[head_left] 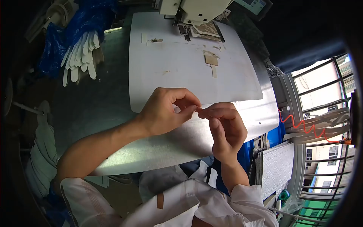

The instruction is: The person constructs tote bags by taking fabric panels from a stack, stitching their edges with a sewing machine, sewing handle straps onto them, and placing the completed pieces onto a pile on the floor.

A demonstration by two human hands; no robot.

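Note:
My left hand (164, 109) is over the front edge of the white plate, thumb and index finger pinched together. Close against it on the right, my right hand (227, 128) has its fingers curled, its fingertips meeting those of my left hand. Whatever lies between the fingertips is too small to make out. Beneath both hands is the metal table (151, 151), with the white plate (170, 72) on it. Beyond the hands, a tan patch (211, 59) and a narrow pale strip (214, 71) lie on the plate.
A sewing machine head (200, 11) stands at the back. White strips (81, 56) in blue plastic (89, 19) lie at the back left. To the right are a patterned panel stack (278, 166), a coiled orange hose (302, 123) and a barred window (325, 90).

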